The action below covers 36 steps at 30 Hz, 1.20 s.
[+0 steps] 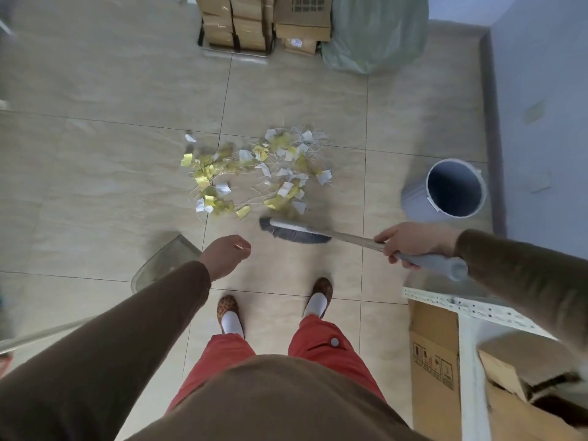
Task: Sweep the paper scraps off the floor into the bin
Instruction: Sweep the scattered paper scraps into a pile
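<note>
A pile of yellow and white paper scraps [254, 173] with thin white strips lies on the tiled floor in front of my feet. My right hand [413, 243] grips the grey handle of a broom [343, 235]. Its grey bristle head [294, 233] sits just at the near edge of the pile. A round grey bin [451, 189] stands to the right of the scraps, open side tilted toward me. My left hand [224, 256] hangs over the floor with loosely curled fingers, above a translucent grey dustpan [165, 261] at the left.
Stacked cardboard boxes [264, 20] and a full green bag [375, 33] stand against the far wall. A white shelf frame [461, 307] with cardboard boxes [432, 361] is at my near right. A blue wall [541, 106] runs along the right.
</note>
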Each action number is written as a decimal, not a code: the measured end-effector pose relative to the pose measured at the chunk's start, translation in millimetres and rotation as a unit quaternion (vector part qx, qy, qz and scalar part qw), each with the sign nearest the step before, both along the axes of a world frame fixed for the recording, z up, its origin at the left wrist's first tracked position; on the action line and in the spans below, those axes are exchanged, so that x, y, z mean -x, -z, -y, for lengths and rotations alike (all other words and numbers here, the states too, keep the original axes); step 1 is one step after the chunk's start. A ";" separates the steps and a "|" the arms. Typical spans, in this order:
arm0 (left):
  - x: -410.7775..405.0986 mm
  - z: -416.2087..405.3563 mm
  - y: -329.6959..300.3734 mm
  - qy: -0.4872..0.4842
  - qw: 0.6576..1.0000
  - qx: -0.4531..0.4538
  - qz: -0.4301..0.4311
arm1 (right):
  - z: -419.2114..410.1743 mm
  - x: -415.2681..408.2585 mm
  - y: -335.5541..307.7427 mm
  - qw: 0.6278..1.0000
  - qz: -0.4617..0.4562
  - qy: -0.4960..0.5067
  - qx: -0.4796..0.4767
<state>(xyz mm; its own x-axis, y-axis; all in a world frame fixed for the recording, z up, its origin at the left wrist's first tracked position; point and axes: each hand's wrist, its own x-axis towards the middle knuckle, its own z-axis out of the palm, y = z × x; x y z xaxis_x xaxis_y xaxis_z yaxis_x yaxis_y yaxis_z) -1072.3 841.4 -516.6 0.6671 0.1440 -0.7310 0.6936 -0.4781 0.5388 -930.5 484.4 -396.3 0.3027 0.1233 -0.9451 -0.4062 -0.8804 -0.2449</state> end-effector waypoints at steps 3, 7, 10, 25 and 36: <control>-8.3 31.5 -5.6 -0.003 1.000 -0.009 0.008 | 7.5 -11.1 3.1 0.997 0.050 -0.052 0.004; -14.8 55.9 -13.7 -0.021 0.999 -0.012 0.025 | 27.4 -28.4 -2.8 0.997 0.045 -0.050 -0.038; -14.4 55.8 -15.9 -0.040 0.999 -0.027 0.023 | 37.3 -39.1 -19.4 0.997 0.007 -0.023 -0.076; 2.2 -18.3 -12.8 -0.084 0.993 -0.079 0.006 | -186.6 -18.1 29.0 0.884 -0.272 0.296 -0.237; -28.2 -138.4 0.7 -0.081 0.996 -0.038 -0.002 | -244.0 -73.4 60.0 0.899 -0.218 0.361 -0.118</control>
